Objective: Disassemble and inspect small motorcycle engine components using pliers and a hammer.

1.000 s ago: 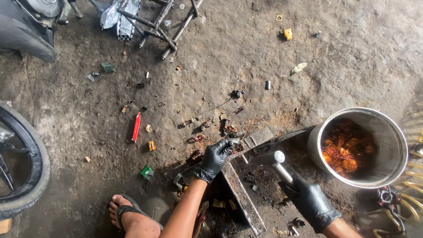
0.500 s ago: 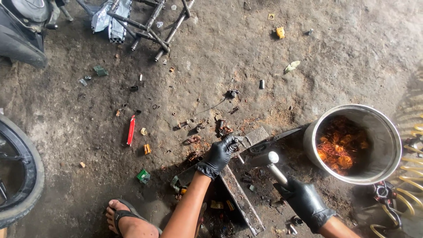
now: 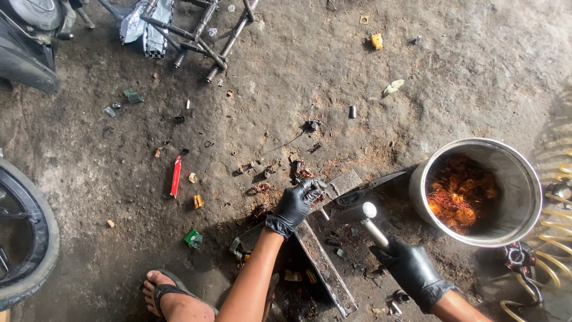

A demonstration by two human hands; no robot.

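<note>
Left hand (image 3: 296, 203) in black glove, forearm stretched forward, fingers pinched on small dark part at upper end of metal bar (image 3: 325, 262); what part is, cannot tell. Bar lies on dirt floor, running down toward viewer. Right hand (image 3: 411, 268), also gloved, fingers clenched round hammer (image 3: 370, 222) handle, head raised just right of left hand. Steel pot (image 3: 519, 197) of copper wire scrap sits right of hammer.

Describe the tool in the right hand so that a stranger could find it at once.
Start at the round metal pot full of orange-brown scraps on the right. Just to its left, the black-gloved right hand grips a hammer by its handle. Its shiny rounded metal head sets it apart from the dull, flat metal bar lying beside it.
</note>
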